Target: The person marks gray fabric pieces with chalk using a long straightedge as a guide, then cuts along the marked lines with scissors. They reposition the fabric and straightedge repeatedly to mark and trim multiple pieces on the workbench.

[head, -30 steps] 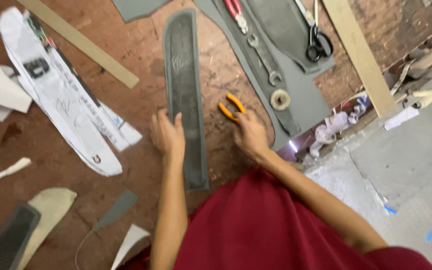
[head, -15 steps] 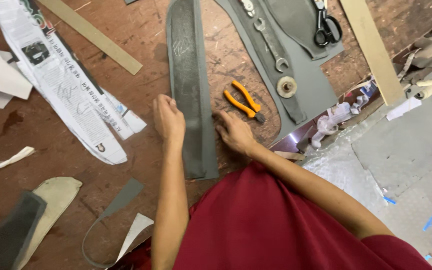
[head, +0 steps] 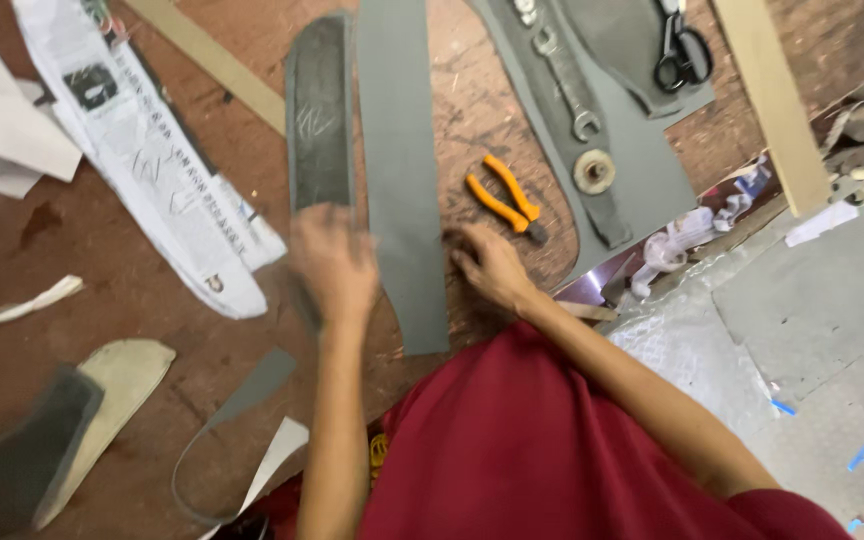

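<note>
A long light grey strip (head: 402,170) lies lengthwise on the brown worktable (head: 72,260). A darker grey strip (head: 318,120) of about the same outline sits just left of it, slightly tilted. My left hand (head: 334,268), blurred by motion, grips the near end of the dark strip. My right hand (head: 489,266) has its fingertips on the right edge of the light strip, holding it down. Orange-handled pliers (head: 504,196) lie just beyond my right hand.
A grey sheet (head: 652,170) at the back right carries a wrench (head: 566,84), a round disc (head: 594,171) and black scissors (head: 681,48). Newspaper (head: 152,170) and wooden slats (head: 214,62) (head: 774,110) lie around. Cut scraps (head: 124,385) (head: 244,398) sit front left.
The dark strip, which lay on top of the light one, has been slid off to the left by my left hand. My right hand has stayed at the light strip's right edge.
</note>
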